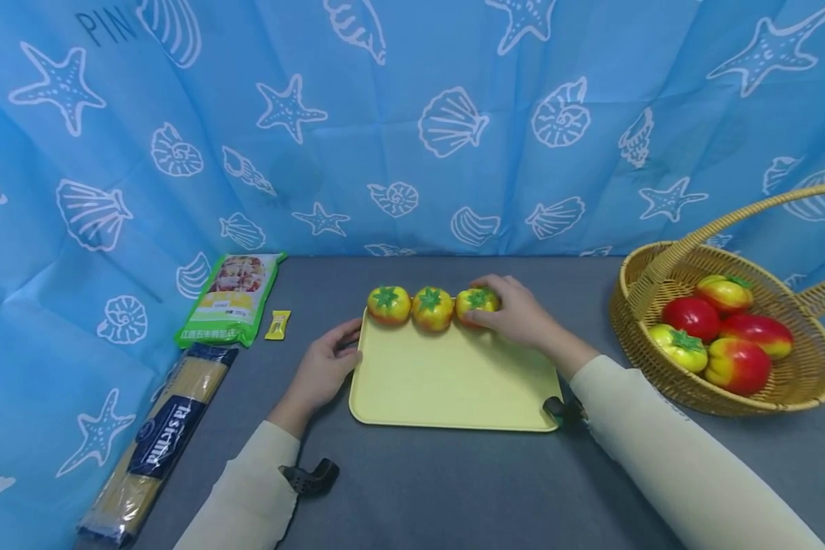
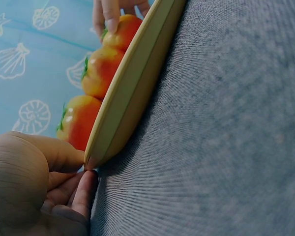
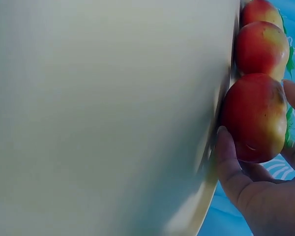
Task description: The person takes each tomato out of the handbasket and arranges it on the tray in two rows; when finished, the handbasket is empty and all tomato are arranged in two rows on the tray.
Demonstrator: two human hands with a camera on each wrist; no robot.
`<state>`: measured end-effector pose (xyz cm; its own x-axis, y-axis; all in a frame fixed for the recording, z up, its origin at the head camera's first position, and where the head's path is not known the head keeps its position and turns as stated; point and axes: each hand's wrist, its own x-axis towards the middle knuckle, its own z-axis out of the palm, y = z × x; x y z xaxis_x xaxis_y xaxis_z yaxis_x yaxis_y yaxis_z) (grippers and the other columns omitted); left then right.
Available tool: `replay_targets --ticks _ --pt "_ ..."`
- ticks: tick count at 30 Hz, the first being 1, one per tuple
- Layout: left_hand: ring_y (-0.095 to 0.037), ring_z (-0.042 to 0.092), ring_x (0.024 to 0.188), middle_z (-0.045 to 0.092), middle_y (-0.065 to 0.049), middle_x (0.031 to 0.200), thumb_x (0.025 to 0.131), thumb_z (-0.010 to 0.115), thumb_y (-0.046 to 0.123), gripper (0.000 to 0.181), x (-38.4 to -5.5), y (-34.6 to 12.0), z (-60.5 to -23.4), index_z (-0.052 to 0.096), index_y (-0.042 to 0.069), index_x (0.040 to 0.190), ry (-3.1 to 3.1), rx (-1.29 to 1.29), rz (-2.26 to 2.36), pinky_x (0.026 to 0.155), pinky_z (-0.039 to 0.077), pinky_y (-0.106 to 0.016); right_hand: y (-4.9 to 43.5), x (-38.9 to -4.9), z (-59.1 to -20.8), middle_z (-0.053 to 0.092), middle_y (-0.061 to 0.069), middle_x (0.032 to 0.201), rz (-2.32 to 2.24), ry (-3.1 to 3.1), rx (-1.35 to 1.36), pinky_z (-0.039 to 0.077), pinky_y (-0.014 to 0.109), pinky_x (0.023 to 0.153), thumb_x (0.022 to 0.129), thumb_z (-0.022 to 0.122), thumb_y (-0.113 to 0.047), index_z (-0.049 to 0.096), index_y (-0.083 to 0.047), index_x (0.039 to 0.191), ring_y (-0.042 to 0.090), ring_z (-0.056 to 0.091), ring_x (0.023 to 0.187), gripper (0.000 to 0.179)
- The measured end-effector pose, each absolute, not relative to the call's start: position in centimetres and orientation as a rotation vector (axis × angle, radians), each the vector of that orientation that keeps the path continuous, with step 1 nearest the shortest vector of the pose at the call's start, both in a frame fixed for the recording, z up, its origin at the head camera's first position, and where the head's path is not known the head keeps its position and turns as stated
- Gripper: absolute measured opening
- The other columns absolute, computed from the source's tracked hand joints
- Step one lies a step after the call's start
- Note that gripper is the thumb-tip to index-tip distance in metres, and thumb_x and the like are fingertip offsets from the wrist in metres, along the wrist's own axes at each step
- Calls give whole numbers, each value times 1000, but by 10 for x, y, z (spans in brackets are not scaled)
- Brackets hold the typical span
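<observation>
Right grip (image 1: 522, 312) curled about the rightmost persimmon-like fruit (image 1: 473, 299); the middle fruit (image 1: 432, 309) and left fruit (image 1: 389, 305) complete a row along the far edge of the yellow tray (image 1: 447, 382). Left grip (image 1: 326, 367) pinching the tray's left rim near its far corner, as the left wrist view confirms. Whether the fruits rest inside the far rim or upon it cannot be told.

Likely faults: the fruits are rounded and stand close together, so a sideways push on the held one could roll its neighbours or send one over the far edge. Lifting or tugging by the left grip would probably tilt the tray and set the row rolling. The right wrist's black device (image 1: 564, 411) overlaps the near right corner in the head view and might catch it if the forearm drops; contact there cannot be judged.

Edges and room: nearer than the row, the tray floor is bare. Beyond the far rim, a narrow strip of counter (image 1: 412, 489) separates the tray from the blue curtain (image 1: 371, 153), leaving little room for overshoot. To the right, a gap of counter parts the tray from the wicker basket (image 1: 631, 336), whose arched handle (image 1: 736, 218) restricts entry from above.
</observation>
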<state>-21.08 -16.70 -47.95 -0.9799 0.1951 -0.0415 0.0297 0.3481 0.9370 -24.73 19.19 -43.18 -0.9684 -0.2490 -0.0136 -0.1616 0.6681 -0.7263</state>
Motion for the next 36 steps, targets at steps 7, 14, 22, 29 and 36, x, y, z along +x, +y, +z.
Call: replay_targets --ticks 7,14,22,29,36 --pt "-35 61 136 58 -18 154 106 65 1 59 -211 -166 -480 51 6 163 2454 216 1701 111 52 -48 201 -245 -428 49 27 148 -1351 2704 -345 47 62 111 106 74 -37 54 -1 155 44 53 131 64" --pt "-34 61 137 58 -18 154 106 65 2 59 -212 -166 -481 51 7 163 2459 225 1698 112 52 -48 213 -238 -417 47 23 158 -1605 2541 -264 52 62 107 112 60 -49 48 -6 160 42 50 140 66" --pt "-35 62 135 58 -18 154 106 65 2 58 -210 -166 -481 52 7 162 2463 218 1700 110 53 -48 223 -225 -405 45 24 157 -1833 2414 -262 53 55 102 119 40 -46 45 2 159 49 43 143 63" --pt "-36 62 135 59 -19 153 106 65 2 58 -207 -165 -479 52 6 162 2468 216 1695 109 54 -48 232 -203 -396 47 28 154 -1890 2389 -371 56 40 94 120 33 -41 43 7 159 49 45 140 62" --pt "-37 62 135 58 -21 154 106 64 1 58 -208 -165 -479 50 5 163 2451 241 1709 108 54 -48 243 -177 -391 54 21 147 -1934 2385 -508 59 34 93 121 32 -34 45 11 155 29 56 131 58"
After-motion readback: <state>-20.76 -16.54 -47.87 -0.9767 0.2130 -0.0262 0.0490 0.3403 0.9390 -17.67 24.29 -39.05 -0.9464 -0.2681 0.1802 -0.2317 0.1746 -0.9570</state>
